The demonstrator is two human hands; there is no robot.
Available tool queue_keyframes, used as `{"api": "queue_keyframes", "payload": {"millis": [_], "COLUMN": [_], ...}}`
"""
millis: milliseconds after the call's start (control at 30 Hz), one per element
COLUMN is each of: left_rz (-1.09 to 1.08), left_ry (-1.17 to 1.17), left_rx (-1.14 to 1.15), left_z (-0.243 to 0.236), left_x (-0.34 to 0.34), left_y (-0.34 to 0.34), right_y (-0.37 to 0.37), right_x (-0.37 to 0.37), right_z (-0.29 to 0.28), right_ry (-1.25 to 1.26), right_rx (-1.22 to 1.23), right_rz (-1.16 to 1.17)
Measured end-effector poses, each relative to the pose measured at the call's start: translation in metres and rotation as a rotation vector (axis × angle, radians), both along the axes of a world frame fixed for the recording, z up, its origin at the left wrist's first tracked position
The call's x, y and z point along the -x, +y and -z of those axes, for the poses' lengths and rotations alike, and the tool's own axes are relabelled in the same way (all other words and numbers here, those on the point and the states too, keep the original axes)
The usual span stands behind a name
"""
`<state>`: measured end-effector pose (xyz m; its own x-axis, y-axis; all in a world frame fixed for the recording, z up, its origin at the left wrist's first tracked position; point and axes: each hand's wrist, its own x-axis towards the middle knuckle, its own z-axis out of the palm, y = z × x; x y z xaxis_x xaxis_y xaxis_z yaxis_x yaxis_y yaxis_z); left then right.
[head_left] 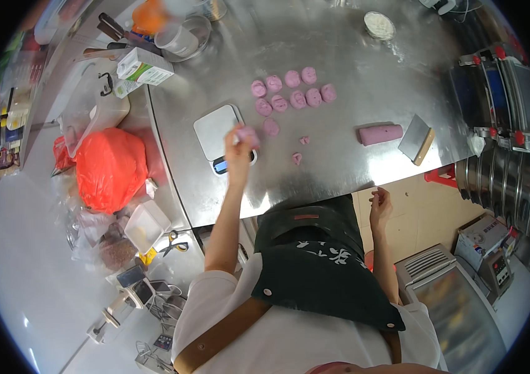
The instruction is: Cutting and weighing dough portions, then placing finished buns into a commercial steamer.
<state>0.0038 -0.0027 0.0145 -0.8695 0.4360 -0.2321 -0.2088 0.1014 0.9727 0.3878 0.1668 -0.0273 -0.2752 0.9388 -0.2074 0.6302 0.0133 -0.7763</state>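
Half curling the right hand [380, 209] just off the near edge of the bench [339, 171], at three to four o'clock from the view's middle; not being able to tell whether pinching anything there. Farther in, gripping a pink-purple dough piece [248, 137] in the left hand [236, 149] at eleven o'clock, holding it over the right side of a kitchen scale [214, 128]; not telling whether touching down. Probably needing a light grip against squashing soft dough, and best lowering it squarely to the plate's middle, fully letting go and clearing fingers from the blue display [220, 167] before reading. Having two small dough scraps [304, 140] at one o'clock, handy for topping up. Seeing a dough roll [380, 134] at two o'clock, just beside a scraper [413, 138]. Beyond, facing ten dough lumps [298, 99] around twelve to one o'clock; farthest, viewing a bowl [367, 29] of white powder at one.
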Motion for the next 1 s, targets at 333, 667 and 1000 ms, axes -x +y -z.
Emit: {"api": "queue_keyframes", "payload": {"millis": [333, 667, 1000], "left_rz": [-0.032, 0.100, -0.080], "left_ry": [0.898, 0.804, 0.664], "left_rx": [0.633, 0.958, 0.743], "left_z": [0.007, -0.003, -0.002], "left_x": [0.065, 0.062, 0.081], "left_y": [-0.044, -0.038, -0.097], "right_y": [0.002, -0.017, -0.019], "right_x": [0.033, 0.026, 0.029], "right_z": [-0.009, -0.009, -0.005], "right_ry": [0.055, 0.051, 0.056], "right_rx": [-0.033, 0.040, 0.017], "right_rz": [-0.131, -0.110, -0.155]}}
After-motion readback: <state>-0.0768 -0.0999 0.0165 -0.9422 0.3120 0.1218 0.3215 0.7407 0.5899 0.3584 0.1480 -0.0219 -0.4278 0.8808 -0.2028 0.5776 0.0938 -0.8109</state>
